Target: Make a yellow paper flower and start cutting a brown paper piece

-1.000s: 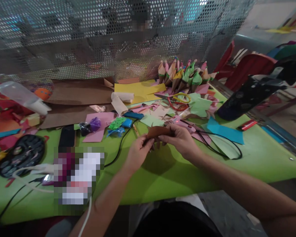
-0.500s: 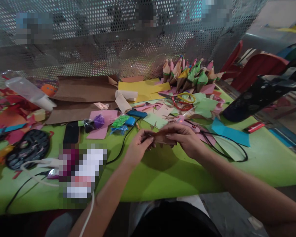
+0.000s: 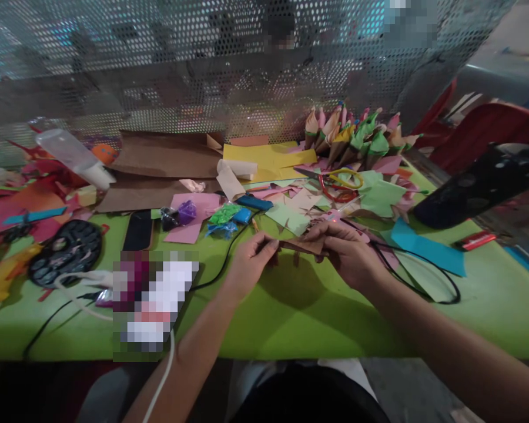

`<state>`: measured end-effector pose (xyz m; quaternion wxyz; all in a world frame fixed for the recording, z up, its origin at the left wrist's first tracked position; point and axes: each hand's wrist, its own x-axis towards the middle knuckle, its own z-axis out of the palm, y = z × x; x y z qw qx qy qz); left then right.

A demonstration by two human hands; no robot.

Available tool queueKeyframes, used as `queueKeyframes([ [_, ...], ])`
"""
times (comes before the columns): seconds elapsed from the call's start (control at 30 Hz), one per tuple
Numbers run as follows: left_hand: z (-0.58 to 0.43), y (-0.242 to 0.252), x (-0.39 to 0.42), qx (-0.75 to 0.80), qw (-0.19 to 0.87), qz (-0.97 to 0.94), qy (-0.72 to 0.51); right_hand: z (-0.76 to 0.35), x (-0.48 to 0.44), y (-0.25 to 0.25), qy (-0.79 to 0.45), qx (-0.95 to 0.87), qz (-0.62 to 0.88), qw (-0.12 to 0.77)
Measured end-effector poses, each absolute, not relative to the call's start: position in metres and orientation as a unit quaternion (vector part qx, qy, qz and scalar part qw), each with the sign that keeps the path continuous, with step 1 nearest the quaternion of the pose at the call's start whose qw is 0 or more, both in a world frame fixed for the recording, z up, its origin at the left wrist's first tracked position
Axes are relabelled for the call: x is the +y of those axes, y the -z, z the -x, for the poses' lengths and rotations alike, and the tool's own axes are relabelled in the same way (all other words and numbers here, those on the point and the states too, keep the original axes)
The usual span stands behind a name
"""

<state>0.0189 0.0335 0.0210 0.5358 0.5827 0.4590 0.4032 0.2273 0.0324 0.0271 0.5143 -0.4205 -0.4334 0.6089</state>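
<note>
A small piece of brown paper (image 3: 303, 244) is held between both hands above the green table (image 3: 264, 329). My left hand (image 3: 252, 261) pinches its left end between thumb and fingers. The right end is gripped by my right hand (image 3: 346, 252), with the fingers bent around it. Behind the hands lie pale green paper (image 3: 286, 218), scissors with red and yellow handles (image 3: 341, 182) and paper scraps. Paper cones with green, pink and yellow tops (image 3: 357, 138) stand in a cluster at the back.
Brown sheets (image 3: 167, 155) and yellow paper (image 3: 268, 158) lie at the back. A dark bottle (image 3: 471, 188) leans at the right, near blue paper (image 3: 432, 249). Left are a black palette (image 3: 66, 252), a phone (image 3: 138, 230), cables and a clear bottle (image 3: 70, 155).
The view has shifted, so most table items appear further right. The brown paper looks flatter and more stretched between my hands, which are slightly further apart.
</note>
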Motion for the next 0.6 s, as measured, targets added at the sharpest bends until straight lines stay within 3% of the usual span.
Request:
queueKeyframes([
  [0.6, -0.0199, -0.0264, 0.0291, 0.418, 0.643, -0.503, -0.399, -0.2261, 0.0315, -0.0319, -0.613, -0.436, 0.437, 0.493],
])
